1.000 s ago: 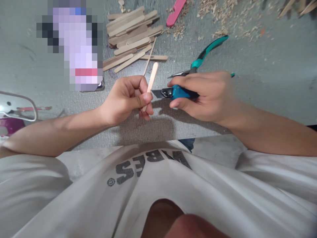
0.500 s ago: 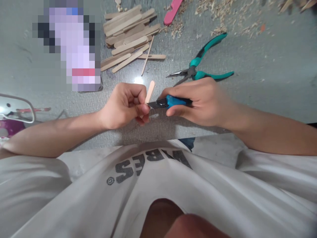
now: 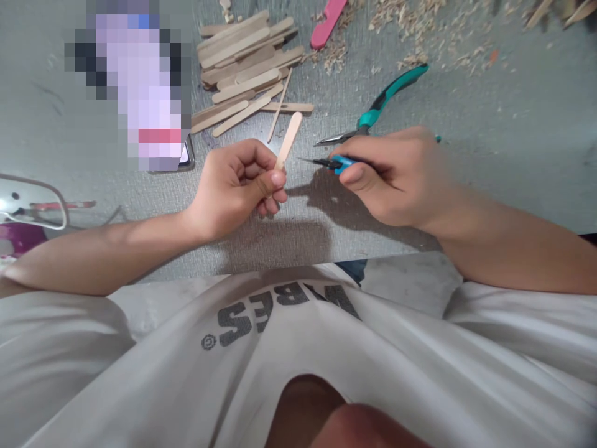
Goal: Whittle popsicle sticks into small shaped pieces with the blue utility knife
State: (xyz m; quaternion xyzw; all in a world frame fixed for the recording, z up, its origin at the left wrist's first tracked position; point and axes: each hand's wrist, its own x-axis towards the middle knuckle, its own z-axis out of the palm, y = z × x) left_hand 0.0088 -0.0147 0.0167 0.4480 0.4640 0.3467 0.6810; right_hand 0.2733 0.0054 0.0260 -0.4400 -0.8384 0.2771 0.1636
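Note:
Between the thumb and fingers of my left hand, a wooden craft stick is pinched, its rounded end pointing up and away. My right hand is closed around a blue and black utility knife. The knife's thin blade points left toward the stick, with a gap between them. Much of the knife's handle is hidden in my palm. Just beyond my right hand lie needle-nose pliers with teal handles, partly covered by the hand.
A pile of craft sticks lies beyond my left hand. Wood shavings and a pink piece are farther back. A blurred-out phone-like object sits at the left, near a white cable.
My right hand has moved the knife away from the stick, right and up, turning it so the blade appears thin. More of the stick now shows above my left hand.

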